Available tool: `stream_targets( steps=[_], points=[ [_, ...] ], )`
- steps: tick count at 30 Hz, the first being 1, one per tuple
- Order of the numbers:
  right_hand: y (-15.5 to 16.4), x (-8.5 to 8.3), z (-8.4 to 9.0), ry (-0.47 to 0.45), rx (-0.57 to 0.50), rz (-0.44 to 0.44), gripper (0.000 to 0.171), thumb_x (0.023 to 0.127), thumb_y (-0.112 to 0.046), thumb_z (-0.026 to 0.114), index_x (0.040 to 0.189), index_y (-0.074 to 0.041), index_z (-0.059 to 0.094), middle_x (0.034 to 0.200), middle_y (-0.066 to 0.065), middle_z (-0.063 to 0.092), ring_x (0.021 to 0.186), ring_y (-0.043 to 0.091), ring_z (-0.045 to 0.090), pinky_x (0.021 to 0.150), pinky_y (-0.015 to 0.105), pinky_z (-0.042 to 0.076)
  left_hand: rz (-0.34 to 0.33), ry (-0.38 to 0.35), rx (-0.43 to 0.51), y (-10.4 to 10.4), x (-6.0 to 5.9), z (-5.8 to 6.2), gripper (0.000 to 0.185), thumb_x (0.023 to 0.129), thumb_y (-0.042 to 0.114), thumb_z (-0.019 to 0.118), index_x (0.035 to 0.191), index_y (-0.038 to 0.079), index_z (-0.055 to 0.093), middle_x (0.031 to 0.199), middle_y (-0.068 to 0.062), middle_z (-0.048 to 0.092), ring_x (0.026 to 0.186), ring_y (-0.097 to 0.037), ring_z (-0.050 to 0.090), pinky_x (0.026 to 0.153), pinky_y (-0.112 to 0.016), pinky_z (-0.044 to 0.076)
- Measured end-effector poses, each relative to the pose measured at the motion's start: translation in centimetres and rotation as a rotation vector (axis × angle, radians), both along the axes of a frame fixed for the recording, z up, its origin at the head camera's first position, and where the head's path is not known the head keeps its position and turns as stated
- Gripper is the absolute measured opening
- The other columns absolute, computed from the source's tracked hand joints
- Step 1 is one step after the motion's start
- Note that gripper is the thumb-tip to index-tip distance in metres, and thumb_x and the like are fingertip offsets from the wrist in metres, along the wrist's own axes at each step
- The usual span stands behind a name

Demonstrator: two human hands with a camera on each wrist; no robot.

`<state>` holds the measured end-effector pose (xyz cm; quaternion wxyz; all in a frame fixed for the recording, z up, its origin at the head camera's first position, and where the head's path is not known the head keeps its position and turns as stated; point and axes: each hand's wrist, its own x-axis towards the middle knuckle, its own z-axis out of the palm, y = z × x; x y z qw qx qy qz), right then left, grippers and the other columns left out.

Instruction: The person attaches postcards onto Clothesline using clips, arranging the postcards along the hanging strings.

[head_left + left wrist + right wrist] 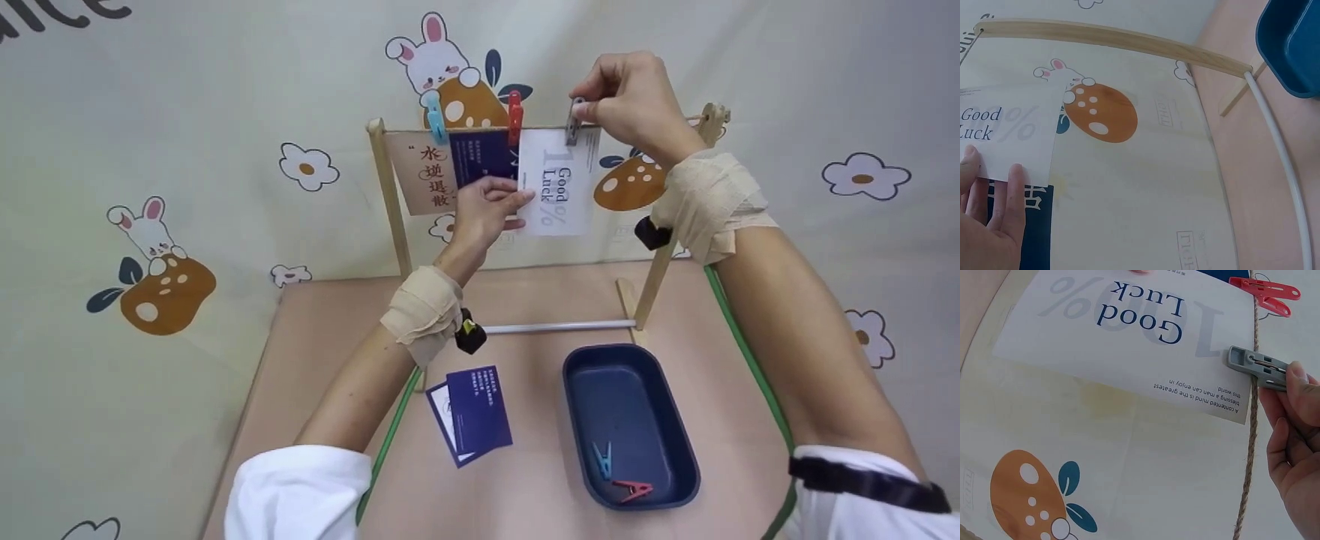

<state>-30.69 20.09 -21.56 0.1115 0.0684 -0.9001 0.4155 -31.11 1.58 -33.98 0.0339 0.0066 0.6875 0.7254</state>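
A person's right hand [630, 97] pinched a grey clothespin [1255, 367] onto a white card [556, 182] reading "Good Luck" (smaller print: "A blessing a man can enjoy in the greatest") at the twine line [1248, 439], while the left hand [487, 210] pinched the card's lower edge.

The left hand [487, 206] covers the white card's [559, 184] lower left corner; its smallest print is unreadable.
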Motion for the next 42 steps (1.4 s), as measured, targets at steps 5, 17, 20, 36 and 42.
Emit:
stream_targets(
  steps=[5, 17, 20, 36, 42],
  points=[
    [0.3, 0.0, -0.2, -0.025, 0.03, 0.011, 0.027, 0.093, -0.011, 0.07, 0.12, -0.007, 0.069, 0.093, -0.008, 0.065, 0.086, 0.008, 0.061, 0.08, 0.02, 0.051, 0.001, 0.0, 0.007, 0.0, 0.1, 0.0, 0.022, 0.086, 0.005, 0.077, 0.104, 0.0, 0.066, 0.106, -0.017, 0.075, 0.077, -0.01, 0.068, 0.065, -0.027, 0.062],
    [0.7, 0.4, -1.8, -0.04, -0.027, 0.069, 0.042, 0.098, -0.029, 0.064, 0.139, -0.018, 0.06, 0.128, 0.005, 0.067, 0.107, 0.014, 0.062, 0.099, 0.029, 0.053, 0.015, 0.001, -0.002, 0.1, 0.5, -0.4, 0.023, 0.087, 0.006, 0.077, 0.106, -0.002, 0.067, 0.107, -0.019, 0.075, 0.074, -0.01, 0.069, 0.064, -0.026, 0.062],
    [0.9, 0.5, -1.9, -0.034, -0.045, 0.083, 0.046, 0.097, -0.029, 0.066, 0.141, -0.019, 0.057, 0.132, 0.007, 0.065, 0.11, 0.015, 0.062, 0.099, 0.03, 0.053, 0.014, 0.008, -0.005, -0.1, 0.6, -0.4, 0.022, 0.087, 0.007, 0.076, 0.106, -0.002, 0.068, 0.108, -0.018, 0.075, 0.079, -0.012, 0.07, 0.063, -0.026, 0.062],
    [1.1, 1.6, -3.4, 0.224, 0.019, 0.094, 0.051, 0.09, -0.02, 0.075, 0.139, -0.015, 0.06, 0.14, 0.002, 0.056, 0.134, 0.019, 0.048, 0.116, 0.033, 0.039, 0.023, 0.06, -0.036, -1.2, 1.1, -1.2, 0.022, 0.088, 0.011, 0.077, 0.107, 0.0, 0.075, 0.106, -0.017, 0.076, 0.087, -0.019, 0.075, 0.064, -0.028, 0.063],
    [1.0, 2.3, -4.6, 0.395, 0.011, 0.068, 0.049, 0.088, -0.016, 0.076, 0.135, -0.012, 0.062, 0.141, 0.003, 0.054, 0.136, 0.014, 0.044, 0.119, 0.024, 0.031, 0.039, 0.052, -0.026, -1.3, 1.5, -1.6, 0.021, 0.09, 0.013, 0.075, 0.106, 0.0, 0.076, 0.105, -0.017, 0.076, 0.095, -0.027, 0.075, 0.066, -0.028, 0.063]
  ],
)
